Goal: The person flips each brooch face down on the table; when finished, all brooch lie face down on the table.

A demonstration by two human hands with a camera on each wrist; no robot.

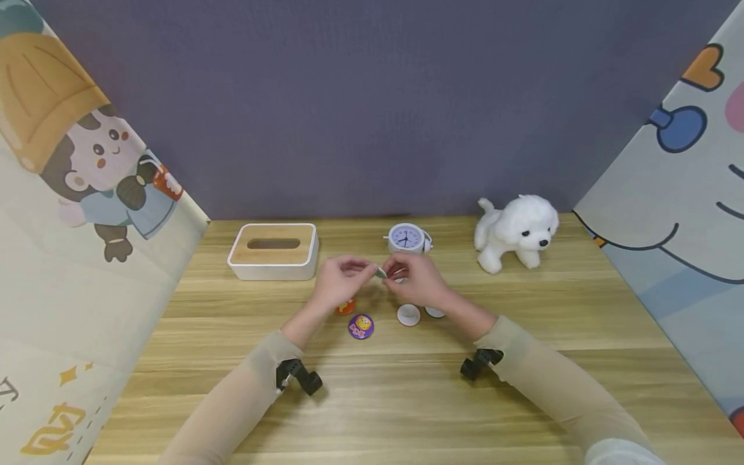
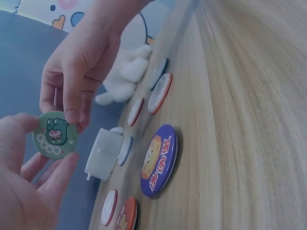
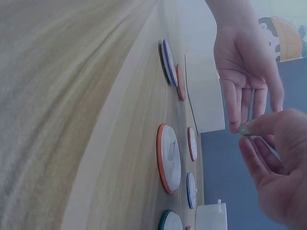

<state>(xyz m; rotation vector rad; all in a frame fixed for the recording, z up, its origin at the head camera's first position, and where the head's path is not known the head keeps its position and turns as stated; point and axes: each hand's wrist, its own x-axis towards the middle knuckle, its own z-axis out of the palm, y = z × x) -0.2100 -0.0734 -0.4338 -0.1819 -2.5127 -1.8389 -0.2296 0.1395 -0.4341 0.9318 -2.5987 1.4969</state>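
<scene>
Over the middle of the table, my left hand and right hand meet at a small green button badge with a cartoon figure on its face. In the left wrist view, the left thumb and fingers hold the badge at opposite edges of its rim. The right thumb and fingertip pinch its edge, seen also in the right wrist view. Below the hands lie a purple badge and an orange badge, both face up. Several more badges lie with pale backs upward, among them a red-rimmed badge.
A white tissue box with a wooden lid stands at the back left. Behind the hands is a white alarm clock, and a white plush dog stands at the back right. Walls border the wooden table at the back and both sides.
</scene>
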